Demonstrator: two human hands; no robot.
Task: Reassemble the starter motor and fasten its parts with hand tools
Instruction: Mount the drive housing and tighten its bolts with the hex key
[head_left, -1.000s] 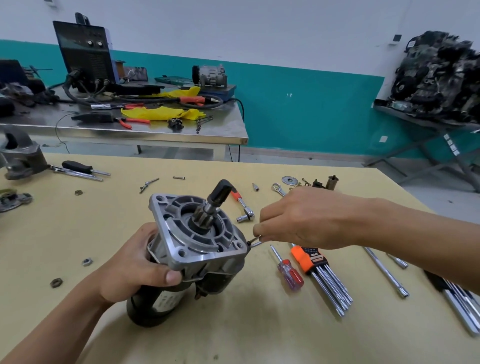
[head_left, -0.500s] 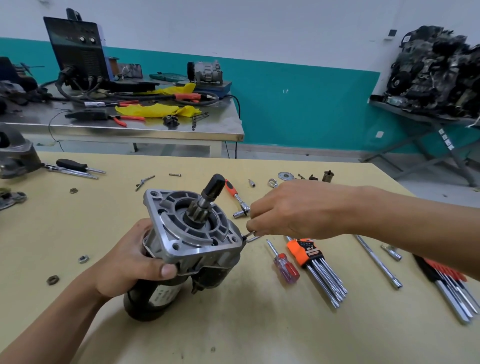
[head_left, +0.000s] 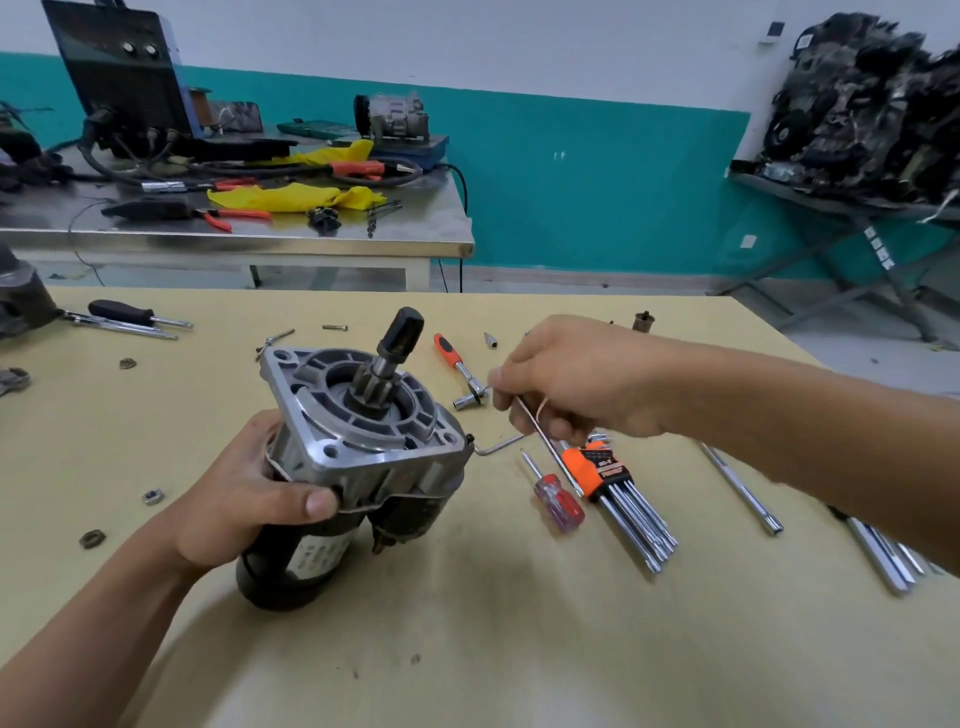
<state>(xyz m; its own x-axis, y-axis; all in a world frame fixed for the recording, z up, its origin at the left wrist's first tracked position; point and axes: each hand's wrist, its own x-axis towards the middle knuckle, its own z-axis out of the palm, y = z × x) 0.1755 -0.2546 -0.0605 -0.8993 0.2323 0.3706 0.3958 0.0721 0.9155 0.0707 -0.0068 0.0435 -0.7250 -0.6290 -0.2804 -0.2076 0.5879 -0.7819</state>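
Observation:
The starter motor (head_left: 358, 441) stands tilted on the yellow table (head_left: 493, 649), silver flange and pinion shaft pointing up. My left hand (head_left: 244, 493) grips its housing just under the flange, thumb across the front. My right hand (head_left: 571, 384) is to the right of the motor and pinches a thin L-shaped hex key (head_left: 511, 441). The key's short end meets a small bolt at the flange's right corner; its long arm runs up into my fingers.
Right of the motor lie a small red screwdriver (head_left: 558, 499), an orange-holdered hex key set (head_left: 618, 493), a ratchet with an orange grip (head_left: 460, 369) and long extension bars (head_left: 740, 488). Loose nuts (head_left: 153, 497) lie at left. A steel bench (head_left: 234, 228) stands behind.
My right hand has lifted and drawn slightly right, so the hex key, hidden before, now shows between hand and flange. The motor has tilted a little more upright.

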